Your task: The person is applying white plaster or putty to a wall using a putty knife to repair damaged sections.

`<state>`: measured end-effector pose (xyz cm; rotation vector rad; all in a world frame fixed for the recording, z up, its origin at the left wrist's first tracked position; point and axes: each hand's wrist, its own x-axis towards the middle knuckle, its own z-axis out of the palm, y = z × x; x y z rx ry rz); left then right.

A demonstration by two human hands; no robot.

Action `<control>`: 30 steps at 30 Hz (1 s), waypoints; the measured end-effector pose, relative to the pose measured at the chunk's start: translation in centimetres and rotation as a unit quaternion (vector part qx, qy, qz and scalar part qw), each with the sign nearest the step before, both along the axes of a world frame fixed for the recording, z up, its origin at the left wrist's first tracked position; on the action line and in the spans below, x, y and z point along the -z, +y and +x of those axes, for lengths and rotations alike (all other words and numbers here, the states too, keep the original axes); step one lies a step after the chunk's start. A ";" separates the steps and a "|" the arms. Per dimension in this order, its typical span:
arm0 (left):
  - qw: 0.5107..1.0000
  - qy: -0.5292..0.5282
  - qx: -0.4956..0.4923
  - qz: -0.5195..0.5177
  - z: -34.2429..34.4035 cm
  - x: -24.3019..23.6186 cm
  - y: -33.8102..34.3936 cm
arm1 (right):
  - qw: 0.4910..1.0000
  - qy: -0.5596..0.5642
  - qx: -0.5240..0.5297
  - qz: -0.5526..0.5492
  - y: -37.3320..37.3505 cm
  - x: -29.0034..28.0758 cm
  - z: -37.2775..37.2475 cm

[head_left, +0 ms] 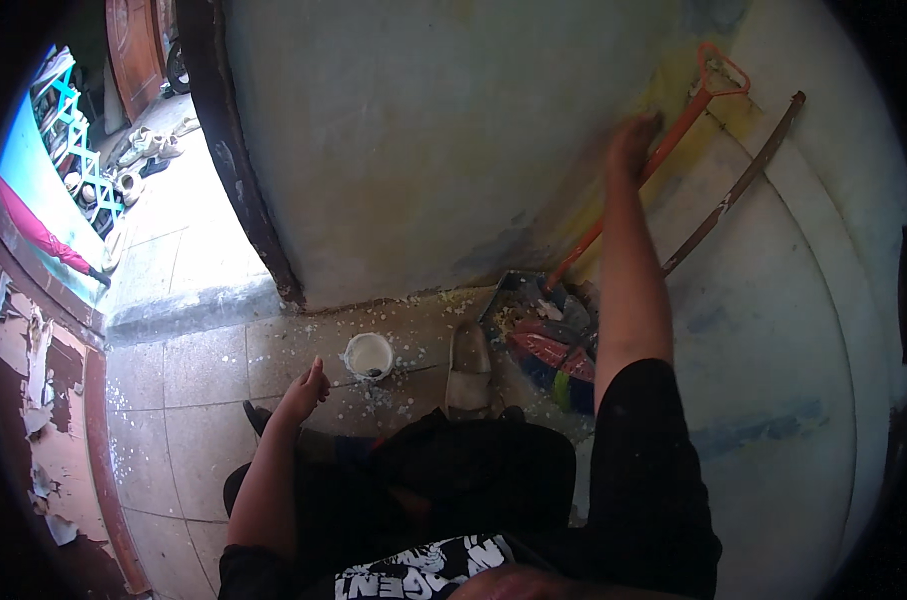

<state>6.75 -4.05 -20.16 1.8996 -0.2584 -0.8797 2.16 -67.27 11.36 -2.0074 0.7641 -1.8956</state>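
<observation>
My right hand [631, 150] is raised against the stained wall [424, 130], its arm stretched far forward. Its fingers are bent and slightly blurred, and a small dark thing that I cannot make out shows at their tips. Close beside that hand, the orange handle [686, 130] of a dustpan slants up the corner. Lower down, my left hand [302, 397] hangs over the floor with the thumb up and apart from loosely bent fingers; nothing shows in it. Just to its right stands a small white tub [370, 356] with pale contents and something dark at its near rim.
The dark dustpan [519, 290] holds debris. Next to it lie a beige shoe [469, 368] and a reddish ribbed object [549, 348]. A wooden stick [739, 190] leans on the right wall. White spatters dot the tiled floor [199, 370]. A doorway at left shows a shoe rack [86, 150].
</observation>
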 end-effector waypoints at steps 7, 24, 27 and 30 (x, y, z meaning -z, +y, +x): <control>1.000 0.006 0.001 0.020 -0.1 -0.1 0.2 | 0.968 0.044 -0.019 0.246 4.2 -3.3 0.8; 0.998 0.010 0.036 0.045 0.4 1.0 0.3 | 0.972 0.159 0.118 0.124 5.2 4.2 0.7; 0.999 -0.002 0.028 0.028 0.2 1.5 0.5 | 0.992 0.060 0.082 0.069 3.7 -2.3 0.8; 0.999 0.025 0.028 0.036 0.2 1.8 0.5 | 0.987 0.094 0.058 0.118 3.7 -2.7 0.3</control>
